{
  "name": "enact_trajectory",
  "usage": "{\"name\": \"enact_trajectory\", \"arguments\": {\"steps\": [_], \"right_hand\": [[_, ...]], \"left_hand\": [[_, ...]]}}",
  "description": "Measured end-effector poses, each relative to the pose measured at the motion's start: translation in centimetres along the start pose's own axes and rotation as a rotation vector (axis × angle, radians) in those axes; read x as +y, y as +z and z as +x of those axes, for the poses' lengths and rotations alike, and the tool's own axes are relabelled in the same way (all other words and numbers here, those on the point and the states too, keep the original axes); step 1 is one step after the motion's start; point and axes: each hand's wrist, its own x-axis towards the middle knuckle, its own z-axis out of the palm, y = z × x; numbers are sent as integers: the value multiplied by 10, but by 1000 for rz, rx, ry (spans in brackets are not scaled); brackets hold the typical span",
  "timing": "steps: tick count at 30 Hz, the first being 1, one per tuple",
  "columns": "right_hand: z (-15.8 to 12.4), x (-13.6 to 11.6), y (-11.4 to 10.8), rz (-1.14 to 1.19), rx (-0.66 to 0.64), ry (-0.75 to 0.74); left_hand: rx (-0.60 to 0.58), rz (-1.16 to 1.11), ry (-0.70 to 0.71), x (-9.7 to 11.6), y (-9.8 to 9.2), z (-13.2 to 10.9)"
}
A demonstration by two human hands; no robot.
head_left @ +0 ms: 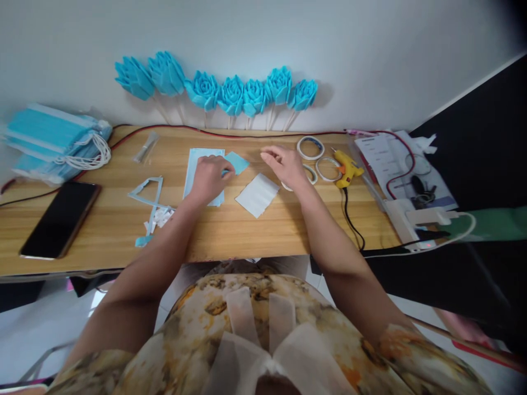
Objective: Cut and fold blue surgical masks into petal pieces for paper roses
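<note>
My left hand (212, 178) is over flat light-blue face-mask sheets (192, 170), its fingers curled in. A small blue fabric piece (239, 163) lies right beside its thumb and index finger. A trace of blue shows between those fingers, but I cannot make out what they hold. My right hand (287, 163) hovers by the tape rolls (310, 148), thumb and fingertips pressed together. Whatever may be in that pinch is too small to see. Between the hands, nearer to me, a pale square of fabric (257, 195) lies on the wooden table (247, 236).
Several blue fabric flowers (233, 94) on sticks lean against the wall. At left are a mask stack (53, 137), a phone (61, 219) and cut scraps (160, 218). A yellow glue gun (348, 167), its cord and a power strip (405, 222) occupy the right.
</note>
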Motion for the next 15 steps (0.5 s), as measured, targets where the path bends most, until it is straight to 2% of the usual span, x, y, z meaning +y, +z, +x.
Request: {"name": "enact_trajectory", "arguments": {"steps": [3, 5, 7, 12, 15], "right_hand": [[-2, -8, 2, 294, -91, 47], [-4, -12, 3, 464, -176, 98], [-6, -14, 7, 581, -262, 175], [-12, -14, 21, 716, -408, 329], [-13, -17, 27, 662, -269, 352]], "left_hand": [[49, -472, -149, 14, -3, 0], [23, -766, -250, 21, -5, -1], [-22, -941, -330, 24, -7, -2], [13, -1055, -423, 21, -5, -3], [57, -1043, -448, 20, -2, -1]]}}
